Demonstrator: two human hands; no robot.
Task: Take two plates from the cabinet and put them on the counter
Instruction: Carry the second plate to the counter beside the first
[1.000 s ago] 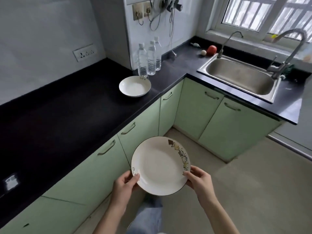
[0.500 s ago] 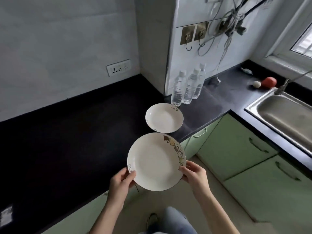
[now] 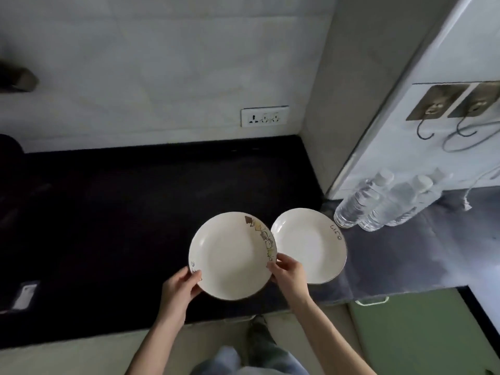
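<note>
I hold a white plate with a patterned rim (image 3: 231, 257) over the black counter (image 3: 121, 212), just left of a second white plate (image 3: 311, 244) that lies on the counter. My left hand (image 3: 180, 289) grips the held plate's near-left rim. My right hand (image 3: 289, 272) grips its right rim, where it overlaps the edge of the lying plate. I cannot tell whether the held plate touches the counter.
Three water bottles (image 3: 378, 207) stand right of the lying plate against a white pillar. A wall socket (image 3: 264, 116) sits above the counter's back edge. Green cabinet doors (image 3: 416, 334) are below on the right. A small white object (image 3: 25, 295) lies at the counter's left.
I have stepped up to the counter and carried the patterned plate forward from over the floor, so it now hangs beside the plate lying there.
</note>
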